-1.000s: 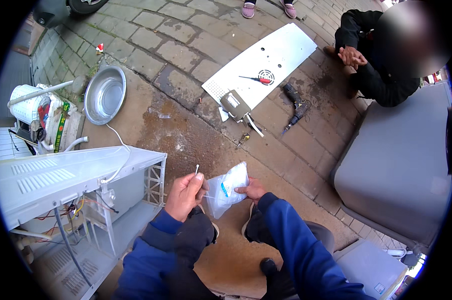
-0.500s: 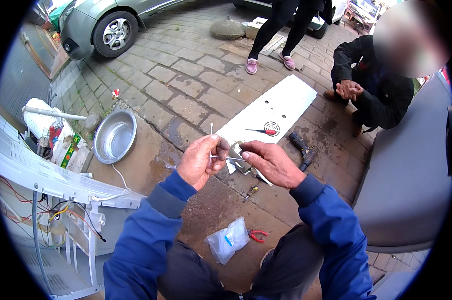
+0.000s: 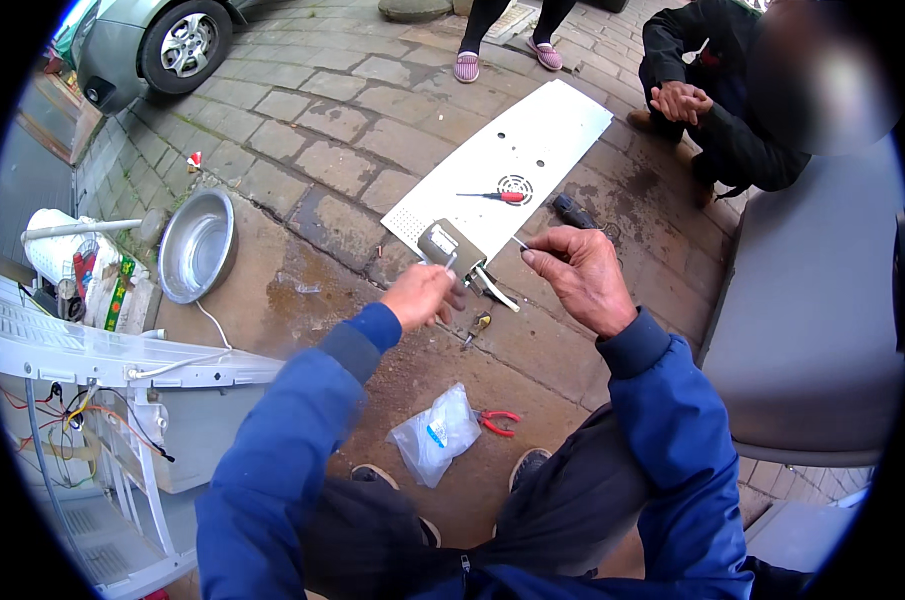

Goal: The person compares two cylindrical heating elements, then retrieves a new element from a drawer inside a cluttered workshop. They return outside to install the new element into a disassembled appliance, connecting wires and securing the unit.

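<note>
My left hand is closed, its fingers partly blurred, with a thin white strip that looks like a cable tie sticking up from it. Apart from it, my right hand pinches a short thin stick-like end between thumb and forefinger; most of that piece is hidden. Just beyond my left hand, a grey metal box-shaped part with a pale label lies at the near end of a white panel. White leads come out beside it.
A red-handled screwdriver lies on the panel, with a power drill beside it. Nearer are a small screwdriver, red pliers and a plastic bag. A metal basin and white appliance casing stand left; a person crouches right.
My hands, together before, have moved apart: the left one down and left, the right one up and right. The metal part behind them now shows. The whole view has shifted.
</note>
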`<state>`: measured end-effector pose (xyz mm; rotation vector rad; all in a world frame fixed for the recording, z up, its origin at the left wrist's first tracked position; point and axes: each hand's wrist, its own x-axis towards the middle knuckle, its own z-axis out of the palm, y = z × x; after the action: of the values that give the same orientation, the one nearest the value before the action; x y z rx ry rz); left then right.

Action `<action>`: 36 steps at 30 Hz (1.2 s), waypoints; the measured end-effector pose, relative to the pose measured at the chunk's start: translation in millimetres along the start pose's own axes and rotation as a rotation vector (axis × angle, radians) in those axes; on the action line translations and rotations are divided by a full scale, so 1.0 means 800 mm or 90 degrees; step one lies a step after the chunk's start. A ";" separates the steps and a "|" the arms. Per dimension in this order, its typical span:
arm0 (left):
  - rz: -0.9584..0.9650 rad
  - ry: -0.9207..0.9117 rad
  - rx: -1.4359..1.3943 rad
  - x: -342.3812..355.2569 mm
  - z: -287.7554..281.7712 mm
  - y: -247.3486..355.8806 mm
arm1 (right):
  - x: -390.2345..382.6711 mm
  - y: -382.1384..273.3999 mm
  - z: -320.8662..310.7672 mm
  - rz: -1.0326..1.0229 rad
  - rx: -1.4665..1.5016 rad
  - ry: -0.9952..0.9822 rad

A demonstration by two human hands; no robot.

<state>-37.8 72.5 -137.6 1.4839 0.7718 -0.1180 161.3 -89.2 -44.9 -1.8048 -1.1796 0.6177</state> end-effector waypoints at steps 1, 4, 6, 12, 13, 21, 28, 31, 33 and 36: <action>-0.054 -0.030 0.027 0.017 0.025 -0.039 | 0.001 0.008 -0.003 0.000 -0.025 0.015; -0.163 -0.031 0.034 0.056 0.115 -0.177 | 0.003 0.010 -0.008 -0.012 -0.067 0.048; -0.143 0.007 0.354 0.062 0.154 -0.202 | 0.001 0.017 -0.014 -0.013 -0.051 0.063; -0.204 0.462 -0.034 0.170 0.096 -0.222 | -0.005 0.040 -0.040 0.000 -0.064 0.102; -0.195 0.525 -0.150 0.192 0.074 -0.219 | -0.004 0.042 -0.039 -0.019 -0.058 0.105; -0.138 0.543 -0.259 0.279 0.027 -0.169 | -0.007 0.054 -0.045 -0.031 -0.048 0.095; -0.095 0.381 -0.635 0.223 0.030 -0.136 | -0.002 0.060 -0.044 0.010 -0.003 0.084; 0.068 0.344 -0.869 0.160 0.050 -0.104 | 0.006 0.068 -0.038 0.103 0.081 0.083; 0.203 0.300 -0.894 0.109 0.067 -0.067 | 0.011 0.072 -0.038 0.156 0.142 0.066; 0.321 0.316 -0.917 0.048 0.087 -0.009 | 0.013 0.066 -0.023 0.223 0.318 -0.020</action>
<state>15.0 22.4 -171.1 0.2434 0.5771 1.0236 204.6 -96.1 -80.9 -1.5728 -0.6474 1.0434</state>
